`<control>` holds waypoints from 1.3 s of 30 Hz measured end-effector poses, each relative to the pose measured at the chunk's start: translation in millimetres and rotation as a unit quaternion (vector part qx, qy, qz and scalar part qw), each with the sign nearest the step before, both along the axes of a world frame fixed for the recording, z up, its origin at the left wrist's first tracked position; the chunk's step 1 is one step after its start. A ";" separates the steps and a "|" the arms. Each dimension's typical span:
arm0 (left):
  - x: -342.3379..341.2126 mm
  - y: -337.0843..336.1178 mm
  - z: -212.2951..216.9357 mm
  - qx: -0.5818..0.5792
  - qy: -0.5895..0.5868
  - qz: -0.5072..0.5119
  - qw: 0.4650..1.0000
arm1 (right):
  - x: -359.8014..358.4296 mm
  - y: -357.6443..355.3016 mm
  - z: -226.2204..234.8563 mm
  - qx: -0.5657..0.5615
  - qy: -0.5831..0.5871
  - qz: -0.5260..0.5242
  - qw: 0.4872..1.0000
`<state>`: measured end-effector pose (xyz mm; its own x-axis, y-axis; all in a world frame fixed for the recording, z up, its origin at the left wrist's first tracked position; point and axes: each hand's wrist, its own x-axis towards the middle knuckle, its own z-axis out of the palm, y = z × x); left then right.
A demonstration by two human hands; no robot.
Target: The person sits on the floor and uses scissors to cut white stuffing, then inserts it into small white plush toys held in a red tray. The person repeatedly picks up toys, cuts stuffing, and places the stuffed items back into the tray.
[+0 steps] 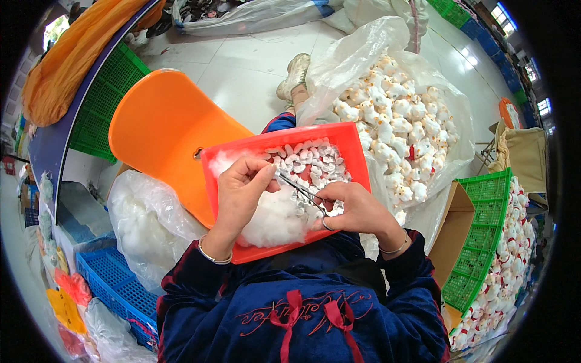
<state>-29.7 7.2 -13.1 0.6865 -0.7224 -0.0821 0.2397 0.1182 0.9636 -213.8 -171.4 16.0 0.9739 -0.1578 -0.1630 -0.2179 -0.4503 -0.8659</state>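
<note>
My right hand (357, 209) has its fingers in the ring handles of slim metal forceps (304, 192). Their tips reach to the pinched fingertips of my left hand (242, 193), where a small white piece (279, 173) partly shows; the fingers hide most of it. Both hands are above a red plastic tray (357, 145) on my lap. Fluffy white stuffing (275, 221) fills the tray's near left part, with more at its far left corner. Many small white fabric pieces (315, 158) lie in the far right part.
An orange chair (163, 121) stands at the left, beside a clear bag of white stuffing (142, 221). At the right is a plastic bag of white plush toys (393, 130). Green crates (484, 224) and a blue basket (118, 284) flank me.
</note>
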 end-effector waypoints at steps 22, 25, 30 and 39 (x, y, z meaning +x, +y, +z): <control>3.7 -1.3 34.0 0.086 0.057 -0.319 0.942 | -17.6 -13.1 1.3 0.089 0.046 0.040 0.994; 16.5 0.2 28.1 0.112 0.040 -0.314 0.942 | -21.1 -15.6 4.7 0.090 0.057 0.051 0.993; 20.9 7.2 31.8 0.125 0.014 -0.297 0.947 | -27.8 -14.1 9.4 0.103 0.073 0.035 0.991; 52.5 32.2 22.6 0.141 -0.017 -0.227 0.963 | -42.7 -25.7 15.8 0.060 0.091 0.021 0.994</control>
<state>22.7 39.4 9.5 0.3108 -0.9011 -0.3024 0.1718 -0.2596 0.9503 -256.5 -197.1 31.7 0.9316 -0.0871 -0.3530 -0.3600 -0.3573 -0.8619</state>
